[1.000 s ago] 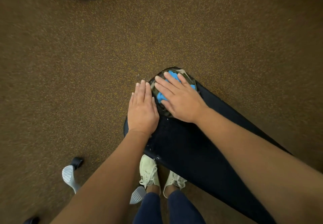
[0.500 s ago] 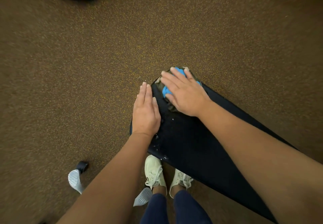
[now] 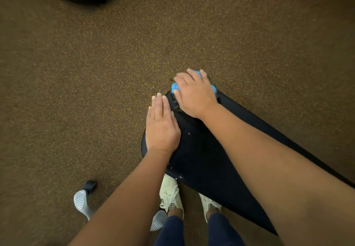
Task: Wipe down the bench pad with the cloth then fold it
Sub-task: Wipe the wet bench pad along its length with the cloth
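- Since a second ago the right hand has pushed the cloth further up the bench pad, onto its far rounded end. The left hand stays in much the same place.
- The right hand covers the blue cloth, with its fingers bent down round the wad, gripping it and pressing it onto the pad. Only small blue patches show on either side of the hand.
- The left hand lies open, palm down, with straight fingers held together. It rests on the pad's left edge, just beside the right hand, and seems to be bracing.
- The cloth looks soft, light and limp, so it bunches easily. For folding I judge it should be spread out and pinched at two corners.
- The pad looks firm and smooth, and a few pale specks lie on it. It may be slick where damp.
- Its long axis runs from the lower right of the view up and to the left. The narrow end points away from the person, over the brown floor.
- Wiping looks under way; folding has not yet begun.
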Tool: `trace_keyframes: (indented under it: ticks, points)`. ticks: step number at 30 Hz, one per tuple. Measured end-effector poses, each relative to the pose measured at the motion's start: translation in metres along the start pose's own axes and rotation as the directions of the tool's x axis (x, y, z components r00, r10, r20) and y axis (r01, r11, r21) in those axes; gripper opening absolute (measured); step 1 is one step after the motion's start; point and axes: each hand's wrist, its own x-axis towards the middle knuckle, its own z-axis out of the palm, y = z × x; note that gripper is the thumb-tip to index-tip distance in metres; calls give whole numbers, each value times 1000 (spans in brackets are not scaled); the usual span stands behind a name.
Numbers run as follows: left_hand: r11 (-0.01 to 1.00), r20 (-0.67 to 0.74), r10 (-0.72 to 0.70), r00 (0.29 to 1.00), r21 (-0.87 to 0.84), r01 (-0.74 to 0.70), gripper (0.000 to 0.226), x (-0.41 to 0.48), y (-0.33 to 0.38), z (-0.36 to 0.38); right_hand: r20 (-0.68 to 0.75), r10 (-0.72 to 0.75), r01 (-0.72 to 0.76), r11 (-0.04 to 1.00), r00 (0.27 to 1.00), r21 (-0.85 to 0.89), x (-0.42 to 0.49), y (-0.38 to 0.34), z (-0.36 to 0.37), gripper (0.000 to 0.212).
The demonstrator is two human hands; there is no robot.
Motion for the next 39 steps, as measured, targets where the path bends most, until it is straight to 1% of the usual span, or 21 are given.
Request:
trace_keyframes:
  ticks: [3, 5, 6, 8, 9, 11, 13, 14, 15, 16, 18, 19, 20, 22, 24, 26, 29, 32, 33, 36, 39]
  points:
    - [1000, -7, -3, 1000, 3, 3, 53, 1, -1, 1, 49, -123, 127, 987, 991, -99, 25, -10, -9, 41]
    - [1000, -13, -5, 1000, 17, 6, 52, 1, -1, 1, 66, -191, 197, 977, 979, -86, 28, -3, -12, 41]
    - [1000, -17, -2, 1000, 24, 3, 52, 0, 0, 1, 57, -188, 191, 980, 981, -57, 27, 3, -12, 41]
    - [999, -24, 0, 1000, 35, 1, 51, 0, 0, 2, 13, -85, 85, 996, 996, 14, 23, 17, -7, 43]
    - [999, -24, -1, 1000, 40, 2, 51, 0, 0, 2, -2, 12, -12, 998, 1000, 64, 20, 24, -3, 44]
    - [999, -24, -5, 1000, 51, 6, 52, 0, 0, 3, -14, 220, -216, 966, 975, 142, 11, 29, 2, 45]
    - [998, -23, -11, 1000, 55, 12, 51, -1, 0, 3, -47, 322, -318, 945, 946, 78, 2, 23, 5, 46]
    - [998, -24, -13, 1000, 56, 14, 51, -1, 0, 4, -69, 322, -320, 947, 944, 41, -1, 18, 5, 47]
    - [998, -24, -15, 1000, 55, 16, 51, -1, 1, 4, -86, 279, -279, 960, 957, 14, 0, 12, 3, 46]
    - [998, -22, -16, 1000, 53, 17, 51, -1, 1, 4, -85, 191, -192, 981, 978, -5, 3, 9, 2, 46]
    - [999, -26, -11, 1000, 53, 13, 52, -1, 1, 4, -46, -31, 29, 999, 998, -41, 15, 8, -2, 43]
    - [998, -30, -9, 1000, 54, 11, 52, 0, 1, 4, -10, -102, 102, 994, 995, -41, 21, 11, -5, 43]
    - [998, -33, -8, 999, 56, 10, 51, 1, 1, 4, 28, -125, 126, 992, 992, -21, 25, 16, -8, 44]
    - [998, -31, -11, 999, 63, 13, 50, 0, 0, 5, 60, -54, 50, 997, 997, 59, 25, 26, -8, 46]
    - [997, -25, -10, 1000, 75, 12, 50, -1, -1, 5, 41, 140, -144, 981, 989, 127, 11, 36, -4, 48]
    - [996, -20, -11, 1000, 83, 13, 50, -1, -1, 5, -15, 305, -301, 946, 952, 120, -14, 41, 2, 49]
    - [996, -17, -22, 1000, 84, 24, 50, 0, 0, 3, -64, 418, -416, 908, 906, 39, -42, 34, 7, 50]
    - [996, -7, -28, 1000, 81, 29, 51, 0, 1, 2, 1, 530, -528, 846, 848, 72, -24, 24, 3, 51]
    - [996, -4, -28, 1000, 81, 28, 51, 0, 1, 1, 14, 527, -526, 846, 850, 87, -12, 20, 1, 52]
    - [996, -2, -23, 1000, 82, 24, 51, 1, 1, 1, 17, 391, -391, 916, 920, 85, 11, 14, -2, 53]
    - [997, -1, -29, 1000, 77, 29, 52, 0, 0, 2, -25, 287, -284, 956, 958, 78, -3, 24, 1, 55]
